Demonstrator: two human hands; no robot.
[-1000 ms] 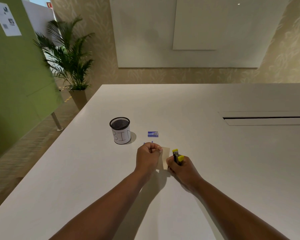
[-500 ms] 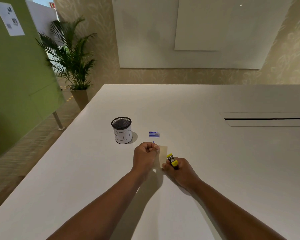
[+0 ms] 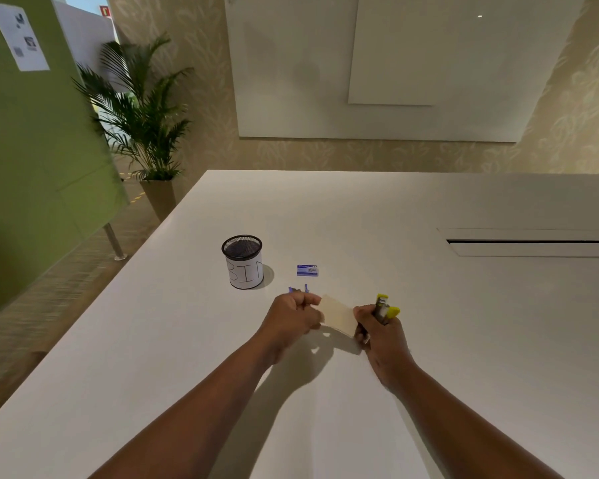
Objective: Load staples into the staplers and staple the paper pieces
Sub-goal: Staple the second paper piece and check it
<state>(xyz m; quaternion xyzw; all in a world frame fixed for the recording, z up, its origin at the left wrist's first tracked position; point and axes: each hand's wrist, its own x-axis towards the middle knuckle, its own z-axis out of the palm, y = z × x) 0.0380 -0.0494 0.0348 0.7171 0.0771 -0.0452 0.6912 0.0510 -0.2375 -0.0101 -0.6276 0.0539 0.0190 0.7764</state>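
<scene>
Head view: hands meet over table [image 3: 429, 340].
Left hand [image 3: 293, 321]: pinches paper [image 3: 338, 318].
Right hand [image 3: 381, 331]: grips stapler [image 3: 385, 307], nose pointing away, touching paper's right edge.

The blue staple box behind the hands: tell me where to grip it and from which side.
Pinch the staple box across its two long sides, coming straight down from above. It lies flat on the table, low and small, with open space all round; the mesh cup stands well off to its left, so a top approach looks unobstructed.
</scene>
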